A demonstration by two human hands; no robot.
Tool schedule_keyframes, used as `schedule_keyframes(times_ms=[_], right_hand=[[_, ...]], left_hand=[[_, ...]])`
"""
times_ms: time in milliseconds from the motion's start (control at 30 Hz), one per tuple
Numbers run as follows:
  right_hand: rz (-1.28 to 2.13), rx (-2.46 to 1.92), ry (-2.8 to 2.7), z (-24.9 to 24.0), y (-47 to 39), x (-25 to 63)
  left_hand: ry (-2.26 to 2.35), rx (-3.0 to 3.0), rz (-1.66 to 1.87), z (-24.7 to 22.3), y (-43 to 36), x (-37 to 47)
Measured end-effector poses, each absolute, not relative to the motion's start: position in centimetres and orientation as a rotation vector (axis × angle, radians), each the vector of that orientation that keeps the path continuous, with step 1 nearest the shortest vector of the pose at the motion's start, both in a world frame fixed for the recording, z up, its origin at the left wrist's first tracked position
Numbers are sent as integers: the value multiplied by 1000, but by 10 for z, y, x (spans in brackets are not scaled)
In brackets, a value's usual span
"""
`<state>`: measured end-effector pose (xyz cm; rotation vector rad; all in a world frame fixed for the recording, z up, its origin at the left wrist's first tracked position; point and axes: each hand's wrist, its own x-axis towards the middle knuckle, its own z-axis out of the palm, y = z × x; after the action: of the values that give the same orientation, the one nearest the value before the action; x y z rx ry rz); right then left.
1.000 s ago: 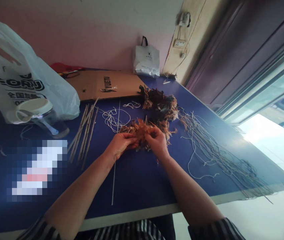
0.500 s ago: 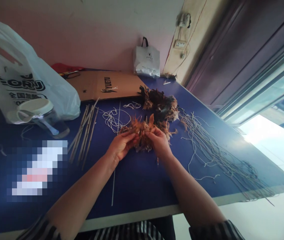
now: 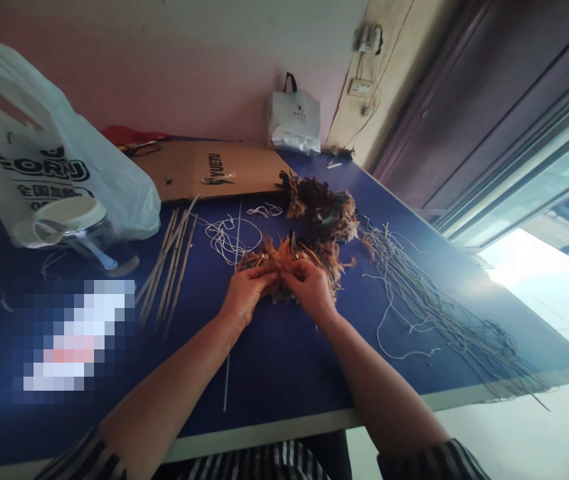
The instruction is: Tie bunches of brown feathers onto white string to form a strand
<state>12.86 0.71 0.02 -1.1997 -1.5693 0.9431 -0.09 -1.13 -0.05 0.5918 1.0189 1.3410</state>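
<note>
A bundle of orange-brown feathers [image 3: 324, 257] lies on the blue table [image 3: 284, 373] under both hands. My left hand [image 3: 250, 288] is closed at its left part, thumb and fingers pinching feathers. From the right, my right hand [image 3: 310, 285] pinches feathers too, its fingertips close to those of the left. What exactly is between the fingertips is too small to tell. Just behind lies a darker heap of feathers [image 3: 327, 210]. Loose white string [image 3: 229, 240] lies behind my left hand, and a thin white stick [image 3: 227, 383] passes beneath that hand.
Thin sticks [image 3: 167, 267], a clear jar with a white lid [image 3: 77, 215] and a white plastic bag [image 3: 89, 160] are at the left. Cardboard [image 3: 184, 170] and a silver bag [image 3: 294, 123] stand behind. Long cords [image 3: 429, 300] spread over the right side.
My two hands have come closer together over the feathers. The orange feather that stuck up between them is now lower.
</note>
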Motion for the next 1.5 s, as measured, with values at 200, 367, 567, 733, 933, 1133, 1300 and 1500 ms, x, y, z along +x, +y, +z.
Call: schedule_keyframes(times_ms=[200, 367, 567, 733, 933, 1133, 1300, 1500], right_hand=[[1317, -1081, -1346, -2, 10, 126], [1429, -990, -1288, 2, 11, 127], [1405, -1012, -1368, 2, 9, 128], [1005, -1155, -1611, -1, 7, 128], [485, -1286, -1920, 0, 3, 129], [443, -1275, -2073, -1, 0, 129], [803, -1157, -1874, 4, 2, 129], [1155, -1089, -1669, 8, 2, 132]], left_hand=[[1090, 646, 1413, 1, -10, -2], [989, 508, 1381, 2, -9, -6], [956, 485, 1422, -1, -8, -5], [1019, 537, 1458, -7, -10, 2], [928, 658, 1416, -16, -12, 8], [979, 620, 1411, -15, -11, 5], [929, 497, 1397, -10, -9, -3], [836, 456, 1365, -9, -5, -10]])
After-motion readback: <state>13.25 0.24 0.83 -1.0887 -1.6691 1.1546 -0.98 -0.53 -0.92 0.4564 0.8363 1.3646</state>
